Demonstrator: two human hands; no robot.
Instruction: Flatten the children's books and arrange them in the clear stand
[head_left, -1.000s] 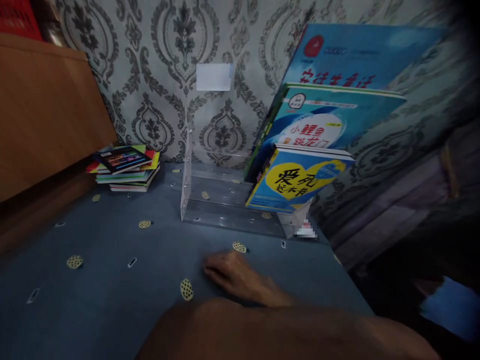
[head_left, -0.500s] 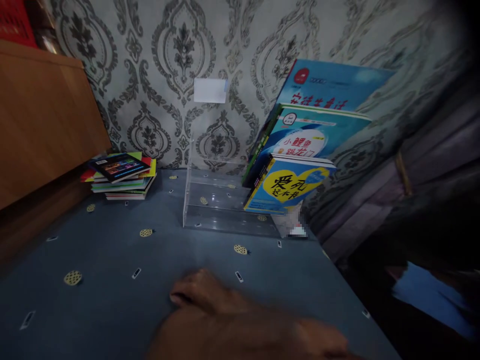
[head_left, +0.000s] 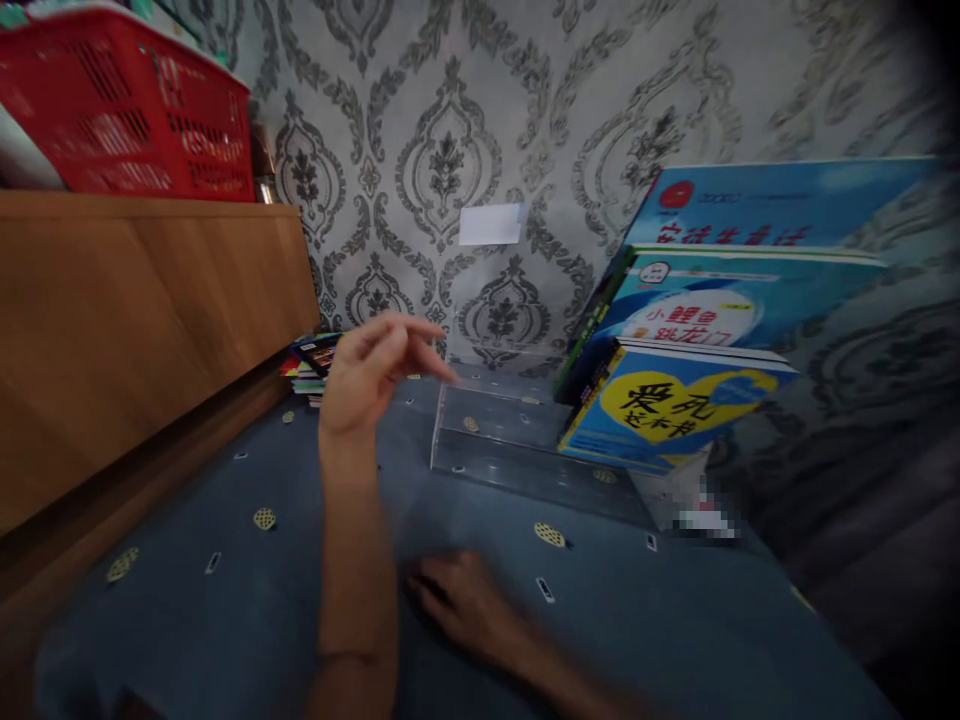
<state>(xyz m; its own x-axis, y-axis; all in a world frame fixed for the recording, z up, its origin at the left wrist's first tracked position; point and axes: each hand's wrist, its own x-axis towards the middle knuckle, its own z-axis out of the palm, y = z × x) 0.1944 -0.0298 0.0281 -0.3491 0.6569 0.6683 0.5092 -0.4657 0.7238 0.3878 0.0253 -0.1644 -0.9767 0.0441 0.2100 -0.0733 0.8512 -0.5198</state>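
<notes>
My left hand (head_left: 379, 370) is raised above the cloth, fingers stretched toward the right and apart, with nothing in them. Its fingertips point at the left end of a clear plastic book rack (head_left: 480, 468); from this angle I cannot tell whether they touch it. Books lean in the rack's right half: a blue book with a yellow heart (head_left: 652, 410), a teal picture book (head_left: 690, 305) and a taller blue book (head_left: 750, 200) behind. Lower down, my right hand (head_left: 465, 600) rests on the tablecloth, loosely curled, with no object visible in it.
A small book stack (head_left: 309, 385) lies partly behind my left wrist, beside a wooden cabinet (head_left: 150, 330). On the cabinet stands a red plastic basket (head_left: 150, 110). Patterned wallpaper backs the rack, with a white label (head_left: 491, 224) above it. Dark curtain fabric hangs at the right.
My left hand has risen from over the right arm to the rack's left end. The view has swung left and up, bringing the red basket in. The right hand still rests on the cloth.
</notes>
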